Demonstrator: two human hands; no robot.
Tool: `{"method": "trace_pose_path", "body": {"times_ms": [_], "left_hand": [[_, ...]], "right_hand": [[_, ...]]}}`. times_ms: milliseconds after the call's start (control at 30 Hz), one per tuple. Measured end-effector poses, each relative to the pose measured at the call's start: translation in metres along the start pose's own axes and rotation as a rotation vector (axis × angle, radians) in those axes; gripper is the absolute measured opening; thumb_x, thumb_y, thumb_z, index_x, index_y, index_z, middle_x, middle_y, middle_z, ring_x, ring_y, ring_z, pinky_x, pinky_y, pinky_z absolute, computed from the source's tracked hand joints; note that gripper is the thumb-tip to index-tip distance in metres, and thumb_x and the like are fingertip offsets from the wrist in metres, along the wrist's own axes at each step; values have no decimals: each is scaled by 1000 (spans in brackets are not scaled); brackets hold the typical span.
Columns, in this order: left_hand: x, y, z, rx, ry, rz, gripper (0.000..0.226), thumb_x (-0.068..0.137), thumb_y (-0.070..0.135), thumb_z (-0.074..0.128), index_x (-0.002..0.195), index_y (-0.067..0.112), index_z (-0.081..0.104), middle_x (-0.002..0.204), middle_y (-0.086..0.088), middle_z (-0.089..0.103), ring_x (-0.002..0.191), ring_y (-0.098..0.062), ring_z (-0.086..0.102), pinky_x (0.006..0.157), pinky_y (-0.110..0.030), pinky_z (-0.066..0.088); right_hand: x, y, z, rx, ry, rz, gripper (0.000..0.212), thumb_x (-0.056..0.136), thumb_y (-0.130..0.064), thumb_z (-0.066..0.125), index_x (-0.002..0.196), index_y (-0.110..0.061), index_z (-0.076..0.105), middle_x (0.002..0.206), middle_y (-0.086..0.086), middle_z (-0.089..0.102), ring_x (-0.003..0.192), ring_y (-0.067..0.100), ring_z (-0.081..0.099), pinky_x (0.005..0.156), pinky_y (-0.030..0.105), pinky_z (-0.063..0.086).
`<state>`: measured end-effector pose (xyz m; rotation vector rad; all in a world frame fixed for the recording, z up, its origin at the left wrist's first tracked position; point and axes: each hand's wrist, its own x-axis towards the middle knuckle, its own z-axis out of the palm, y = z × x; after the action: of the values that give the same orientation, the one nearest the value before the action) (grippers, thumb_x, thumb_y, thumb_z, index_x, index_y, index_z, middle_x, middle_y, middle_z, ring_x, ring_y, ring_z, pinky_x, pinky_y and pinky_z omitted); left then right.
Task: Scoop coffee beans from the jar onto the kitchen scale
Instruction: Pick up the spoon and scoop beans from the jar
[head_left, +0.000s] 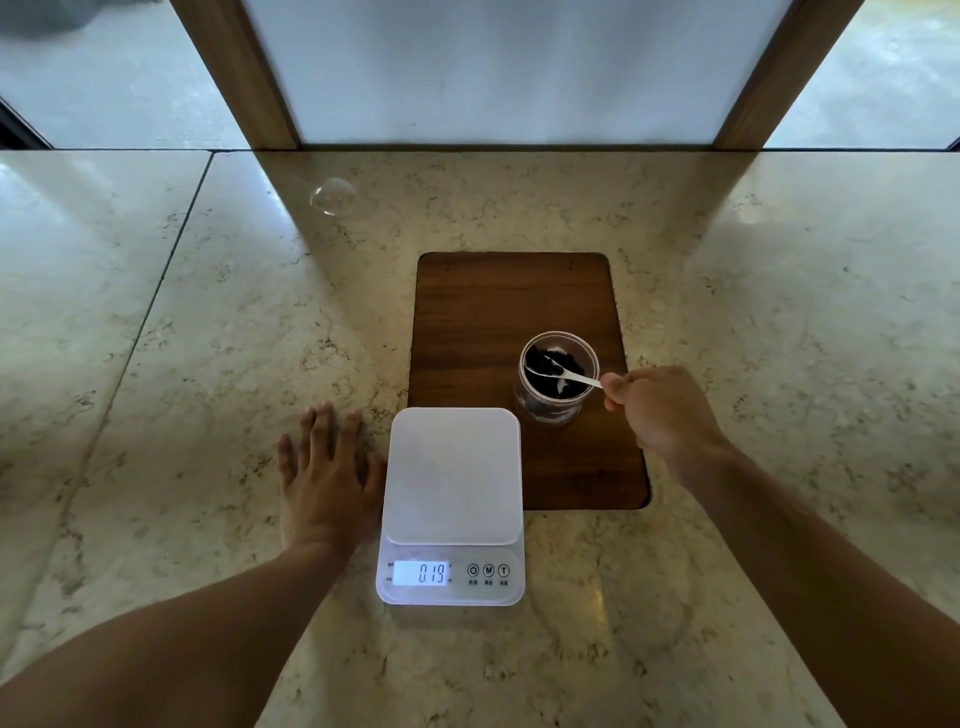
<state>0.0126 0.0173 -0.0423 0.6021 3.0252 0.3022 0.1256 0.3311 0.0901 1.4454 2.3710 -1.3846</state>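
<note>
**Head view: spoon dipped into the bean jar**

Head view, right hand pinching a white spoon, bowl down among coffee beans inside the open jar on the wooden board. Left hand flat and empty on the counter, just left of the scale, probably for balance. Scale platform bare, near the jar for a short carry.

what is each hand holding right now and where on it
The right hand pinches a white spoon by its handle end, bowl in the jar. The left hand holds nothing, flat on the counter.
</note>
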Motion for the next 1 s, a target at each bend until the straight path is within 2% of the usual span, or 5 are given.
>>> {"method": "trace_pose_path", "body": {"times_ms": [100, 200, 633, 833, 1000], "left_hand": [[-1, 0, 0, 1, -8, -4, 67, 91, 52, 20, 150, 22, 34, 162, -12, 20, 152, -24, 3, 121, -48, -3], [0, 0, 0, -3, -12, -5, 67, 91, 52, 22, 149, 22, 33, 163, -12, 19, 152, -24, 2, 121, -48, -4], [0, 0, 1, 3, -3, -4, 64, 92, 50, 23, 149, 23, 32, 162, -13, 20, 152, -25, 4, 120, -48, -3], [0, 0, 0, -8, -6, -6, 65, 92, 50, 23, 150, 23, 31, 163, -12, 18, 152, -23, 1, 120, -46, -6], [1, -1, 1, -14, 9, -7, 64, 91, 49, 25, 148, 22, 35, 162, -13, 21, 151, -25, 5, 120, -47, -3]], "right_hand": [[3, 0, -2, -12, 12, -33, 39, 94, -34, 61, 60, -15, 69, 49, -2, 54, 51, 19, 52, 57, 39, 48], [7, -1, -5, -18, 11, -50, 40, 94, -34, 61, 58, -17, 68, 49, -3, 53, 50, 18, 50, 56, 31, 41], [10, 5, -9, 1, 7, -44, 41, 93, -33, 62, 56, -16, 69, 56, 2, 56, 56, 20, 52, 60, 38, 47], [11, 7, -8, 20, -16, -33, 38, 92, -35, 62, 60, -16, 70, 65, 6, 62, 65, 24, 57, 75, 51, 56], [9, 13, -10, 39, -4, -28, 41, 93, -34, 62, 57, -16, 69, 42, -9, 47, 53, 19, 48, 62, 39, 47]]}}
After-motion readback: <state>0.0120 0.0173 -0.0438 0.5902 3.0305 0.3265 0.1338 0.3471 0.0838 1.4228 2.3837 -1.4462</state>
